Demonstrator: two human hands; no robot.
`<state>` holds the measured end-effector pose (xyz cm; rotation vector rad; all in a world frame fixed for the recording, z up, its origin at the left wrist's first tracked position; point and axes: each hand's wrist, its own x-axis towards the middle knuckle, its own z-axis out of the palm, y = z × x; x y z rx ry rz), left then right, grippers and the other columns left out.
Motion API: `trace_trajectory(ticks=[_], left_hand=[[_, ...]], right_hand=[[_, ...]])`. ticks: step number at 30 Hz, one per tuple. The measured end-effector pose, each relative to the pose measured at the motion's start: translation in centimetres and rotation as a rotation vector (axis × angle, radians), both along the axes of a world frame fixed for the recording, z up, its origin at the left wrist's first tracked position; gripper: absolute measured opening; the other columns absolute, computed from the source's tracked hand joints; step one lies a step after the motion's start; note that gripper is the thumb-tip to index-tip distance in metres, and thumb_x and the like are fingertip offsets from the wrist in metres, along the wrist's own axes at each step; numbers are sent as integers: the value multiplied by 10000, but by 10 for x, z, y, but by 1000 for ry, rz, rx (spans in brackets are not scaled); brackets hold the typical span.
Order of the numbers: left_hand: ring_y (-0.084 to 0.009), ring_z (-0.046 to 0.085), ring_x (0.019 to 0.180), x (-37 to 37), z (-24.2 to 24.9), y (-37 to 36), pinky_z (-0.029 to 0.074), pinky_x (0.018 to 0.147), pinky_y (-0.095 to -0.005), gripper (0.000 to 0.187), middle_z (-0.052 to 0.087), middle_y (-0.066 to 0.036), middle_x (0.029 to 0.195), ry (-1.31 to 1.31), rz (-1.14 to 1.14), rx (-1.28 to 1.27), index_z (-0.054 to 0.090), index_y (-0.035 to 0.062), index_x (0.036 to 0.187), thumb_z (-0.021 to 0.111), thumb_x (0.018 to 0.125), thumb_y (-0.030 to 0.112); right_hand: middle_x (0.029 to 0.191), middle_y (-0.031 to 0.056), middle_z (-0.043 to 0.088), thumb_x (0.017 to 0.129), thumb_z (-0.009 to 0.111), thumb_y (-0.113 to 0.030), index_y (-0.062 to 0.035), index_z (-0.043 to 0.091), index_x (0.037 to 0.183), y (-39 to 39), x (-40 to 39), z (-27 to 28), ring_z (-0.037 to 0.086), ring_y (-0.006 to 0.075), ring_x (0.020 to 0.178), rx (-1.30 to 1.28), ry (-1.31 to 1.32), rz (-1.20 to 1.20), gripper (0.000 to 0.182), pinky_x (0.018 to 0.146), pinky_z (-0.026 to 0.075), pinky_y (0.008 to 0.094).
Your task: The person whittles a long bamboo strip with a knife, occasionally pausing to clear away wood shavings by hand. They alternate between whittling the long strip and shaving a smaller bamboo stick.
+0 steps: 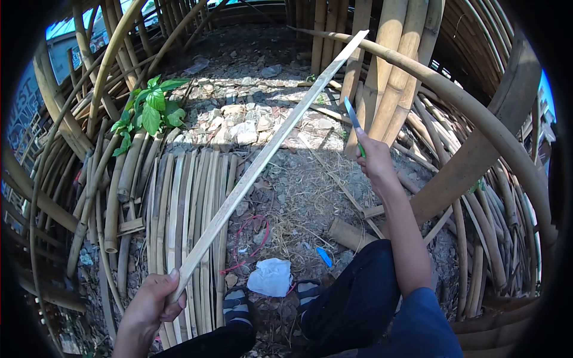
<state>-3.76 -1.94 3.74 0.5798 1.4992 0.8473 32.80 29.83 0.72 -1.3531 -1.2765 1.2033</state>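
Note:
My left hand is closed round the near end of a long, pale bamboo strip. The strip slants up and away to the right, its far end near the top of the view. In my right hand is a knife with a green handle, its blade pointing up and away. The blade is apart from the strip, to its right. Below the strip on the left lies a row of split bamboo strips, side by side on the ground.
Bamboo poles stand at the back right, and a curved pole arches across the right side. More poles lie at left beside a leafy plant. A white plastic bag and red string lie near my feet.

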Motion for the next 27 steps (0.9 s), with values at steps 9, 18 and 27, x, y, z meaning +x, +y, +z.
trace_trajectory(ticks=[9,18,27], left_hand=[[-99,385,394,-3,-33,20,297,431,-248,576,444,-28,463,-78,28,41,613,-16,688,475,1045,414],[-64,370,510,15,-31,28,263,481,-233,484,456,27,578,65,-133,94,664,38,910,455,1055,450],[-67,286,472,13,-36,28,212,469,-253,504,360,47,522,-24,-168,131,622,32,820,455,1051,448]], right_hand=[[546,-40,439,1022,555,-458,-33,623,700,-94,-92,-12,375,48,502,-15,10,695,538,487,291,248],[617,5,570,1054,507,-421,-19,638,844,-166,-142,-36,492,58,544,-367,-5,1186,473,531,402,241],[629,-25,513,1038,551,-407,6,646,840,-171,-144,-19,405,45,549,-456,139,1086,468,539,353,216]])
